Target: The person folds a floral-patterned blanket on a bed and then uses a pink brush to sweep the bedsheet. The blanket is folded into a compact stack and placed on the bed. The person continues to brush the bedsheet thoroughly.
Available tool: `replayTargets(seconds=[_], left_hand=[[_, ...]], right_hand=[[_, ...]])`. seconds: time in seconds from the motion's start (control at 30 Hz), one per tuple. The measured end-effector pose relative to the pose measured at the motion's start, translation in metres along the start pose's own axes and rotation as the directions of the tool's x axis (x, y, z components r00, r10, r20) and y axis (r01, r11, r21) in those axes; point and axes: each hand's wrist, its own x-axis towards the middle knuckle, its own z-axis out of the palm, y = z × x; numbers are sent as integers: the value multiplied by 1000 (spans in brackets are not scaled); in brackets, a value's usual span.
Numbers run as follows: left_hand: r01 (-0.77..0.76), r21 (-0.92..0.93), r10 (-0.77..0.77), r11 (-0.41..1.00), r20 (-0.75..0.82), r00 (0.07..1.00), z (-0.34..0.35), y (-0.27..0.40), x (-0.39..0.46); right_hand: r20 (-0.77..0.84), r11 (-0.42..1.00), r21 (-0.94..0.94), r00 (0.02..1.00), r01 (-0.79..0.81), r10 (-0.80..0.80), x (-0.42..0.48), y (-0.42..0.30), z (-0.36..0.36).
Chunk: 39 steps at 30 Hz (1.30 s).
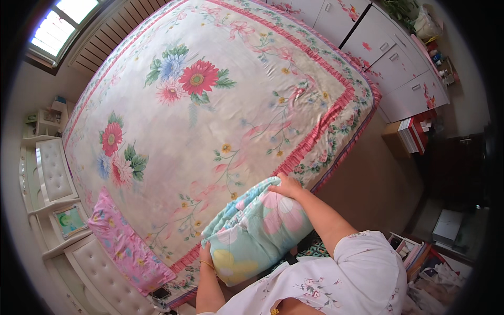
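Observation:
A folded mint-green quilt (256,232) with large pink, white and yellow flowers is held between both hands at the near edge of the bed. My left hand (206,254) grips its left end; a thin yellow band circles that wrist. At the quilt's far right corner, my right hand (288,186) clasps the folded layers, fingers over the top. Beneath and beyond lies a cream bedspread (177,138) with printed flowers and pink ruffled trim, spread over the bed. A pink floral pillow (126,244) rests on the bed's left side, beside the headboard.
The tufted white headboard (98,271) runs along the left, with a framed picture (70,221) on its shelf. White cabinets (405,71) stand at the upper right, near a box of books (409,136). A phone (160,293) lies near the pillow. Open storage (413,252) stands lower right.

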Motion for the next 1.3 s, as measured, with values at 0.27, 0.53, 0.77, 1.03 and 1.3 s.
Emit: replayTargets(seconds=[0.27,0.53,0.77,1.03,1.3], left_hand=[[-143,-58,144,988,24,989,165,60,-49],[150,613,175,775,-437,882,253,-36,38],[143,658,297,739,-509,808,253,-5,22],[-623,704,220,-343,704,675,416,36,-109],[-327,776,-208,-539,253,945,452,21,-13]], right_hand=[[-231,974,-105,948,199,-219,26,40,-135],[-378,978,-181,911,99,-162,114,89,-159],[-515,708,-517,486,481,-706,-10,138,-90],[-191,814,-535,907,225,-376,43,164,-77],[225,846,-397,932,355,-285,63,140,-120]])
